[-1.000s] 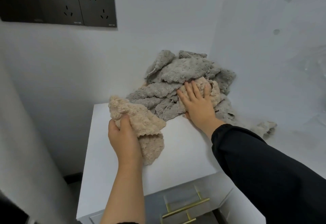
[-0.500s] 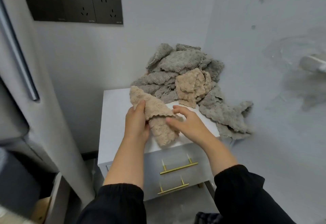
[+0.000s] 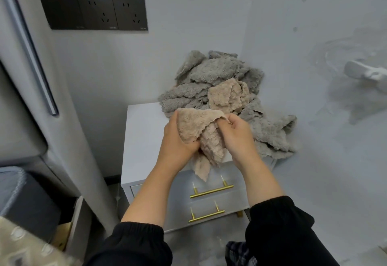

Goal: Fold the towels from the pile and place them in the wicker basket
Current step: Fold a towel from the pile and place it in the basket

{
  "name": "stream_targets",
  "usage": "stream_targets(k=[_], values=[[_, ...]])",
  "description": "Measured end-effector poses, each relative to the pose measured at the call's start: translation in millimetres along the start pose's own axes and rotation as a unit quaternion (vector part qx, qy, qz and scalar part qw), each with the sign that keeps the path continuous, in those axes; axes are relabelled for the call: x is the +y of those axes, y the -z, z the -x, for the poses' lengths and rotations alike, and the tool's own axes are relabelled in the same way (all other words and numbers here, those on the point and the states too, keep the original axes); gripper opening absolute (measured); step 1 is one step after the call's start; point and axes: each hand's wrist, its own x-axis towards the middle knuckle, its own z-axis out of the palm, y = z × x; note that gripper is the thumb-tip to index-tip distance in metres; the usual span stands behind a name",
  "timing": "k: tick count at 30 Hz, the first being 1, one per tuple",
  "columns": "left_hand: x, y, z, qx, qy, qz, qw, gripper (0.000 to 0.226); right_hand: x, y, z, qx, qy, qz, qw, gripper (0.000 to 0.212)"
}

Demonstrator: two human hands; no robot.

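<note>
Gripping one beige towel (image 3: 201, 133) together, both hands (image 3: 206, 137) hover above the cabinet (image 3: 142, 140).

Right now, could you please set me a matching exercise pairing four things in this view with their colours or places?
Things:
1. lifted towel
2. towel pile
3. drawer handles
4. socket panel

Descriptions:
A. black
B. gold
C. mostly grey, on the cabinet
D. beige, gripped by left hand and right hand

Pairs: 1-D, 2-C, 3-B, 4-A.
</note>
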Motion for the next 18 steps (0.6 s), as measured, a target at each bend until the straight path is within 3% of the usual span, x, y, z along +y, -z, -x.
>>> stream_targets(k=[4,7,8,11,14,18], values=[[-1,0,-2,0.058,-0.007,-0.024,0.998,0.043,-2,1,1,0.022,0.020,0.003,1.000,0.013],[-10,0,-7,0.091,0.029,-0.077,0.992,0.017,-4,8,-1,0.037,0.028,-0.020,0.999,0.019],[-13,0,-9,0.089,0.036,-0.097,0.991,0.013,-4,11,-2,0.037,0.026,-0.026,0.999,0.022],[-22,-2,-14,0.075,0.069,-0.086,0.991,0.030,-5,15,-2,0.027,0.005,-0.054,0.998,0.021],[-19,-3,-19,0.081,0.127,0.039,0.988,0.028,-5,18,-4,0.029,-0.036,-0.127,0.991,0.019],[-1,2,-18,0.019,0.171,0.282,0.944,0.015,-8,20,-5,-0.005,-0.102,-0.313,0.944,0.022]])
